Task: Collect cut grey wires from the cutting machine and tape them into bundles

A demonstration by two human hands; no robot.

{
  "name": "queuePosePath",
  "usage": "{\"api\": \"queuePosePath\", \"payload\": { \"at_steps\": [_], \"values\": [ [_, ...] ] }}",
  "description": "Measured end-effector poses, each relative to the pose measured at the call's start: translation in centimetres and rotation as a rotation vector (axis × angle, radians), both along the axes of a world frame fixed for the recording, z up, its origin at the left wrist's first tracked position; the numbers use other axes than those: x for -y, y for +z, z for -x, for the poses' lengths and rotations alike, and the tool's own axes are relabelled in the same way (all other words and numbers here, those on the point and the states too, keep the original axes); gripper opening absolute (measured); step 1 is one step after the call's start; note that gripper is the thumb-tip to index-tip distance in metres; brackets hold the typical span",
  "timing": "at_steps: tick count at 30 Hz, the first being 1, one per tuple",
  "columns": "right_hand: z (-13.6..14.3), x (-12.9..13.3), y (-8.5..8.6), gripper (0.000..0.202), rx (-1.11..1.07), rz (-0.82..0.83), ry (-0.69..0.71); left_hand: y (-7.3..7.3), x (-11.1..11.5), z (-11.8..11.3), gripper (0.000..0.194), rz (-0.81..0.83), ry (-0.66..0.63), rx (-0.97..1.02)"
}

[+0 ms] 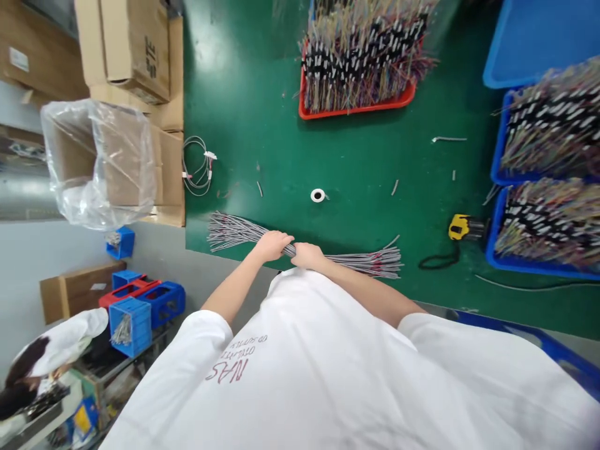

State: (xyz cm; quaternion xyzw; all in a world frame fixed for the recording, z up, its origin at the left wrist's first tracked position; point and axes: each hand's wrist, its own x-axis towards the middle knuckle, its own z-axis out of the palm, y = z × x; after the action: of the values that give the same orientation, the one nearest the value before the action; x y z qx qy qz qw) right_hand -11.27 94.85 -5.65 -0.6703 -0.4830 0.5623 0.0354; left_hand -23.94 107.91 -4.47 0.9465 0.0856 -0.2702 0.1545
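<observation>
A long bundle of grey cables [363, 262] lies across the near edge of the green table, its ends fanned out at both sides. My left hand [274, 245] is closed round the middle of the bundle. Right beside it, my right hand [307, 255] also grips the cables, and only a short stretch shows between the two. Some cable pieces at the right end have red marks. Beyond my hands lies a small white roll of tape [317, 195].
A red tray [360, 111] of wire harnesses stands at the back. Blue trays [539, 267] with more harnesses line the right, near a yellow tape measure [462, 227]. A coiled cable [199, 172] and a plastic-lined carton [100, 165] are at left. Another person [60, 337] sits lower left.
</observation>
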Motion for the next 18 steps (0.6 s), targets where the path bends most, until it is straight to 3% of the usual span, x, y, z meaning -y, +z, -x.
{"api": "queuePosePath", "payload": {
  "at_steps": [5, 9, 14, 18],
  "values": [
    [-0.1, 0.1, 0.5, 0.034, -0.014, 0.013, -0.076, -0.4, -0.6, -0.3, 0.026, -0.003, -0.087, -0.053],
    [0.1, 0.0, 0.7, 0.061, -0.028, -0.018, -0.103, -0.6, 0.0, 0.0, 0.02, -0.024, -0.12, -0.044],
    [1.0, -0.3, 0.7, 0.035, 0.013, -0.032, -0.1, -0.9, 0.6, 0.1, 0.018, -0.033, -0.114, -0.039],
    [1.4, -0.3, 0.8, 0.031, 0.065, -0.045, -0.111, -0.2, 0.6, 0.2, 0.02, -0.028, -0.089, -0.021]
  ]
}}
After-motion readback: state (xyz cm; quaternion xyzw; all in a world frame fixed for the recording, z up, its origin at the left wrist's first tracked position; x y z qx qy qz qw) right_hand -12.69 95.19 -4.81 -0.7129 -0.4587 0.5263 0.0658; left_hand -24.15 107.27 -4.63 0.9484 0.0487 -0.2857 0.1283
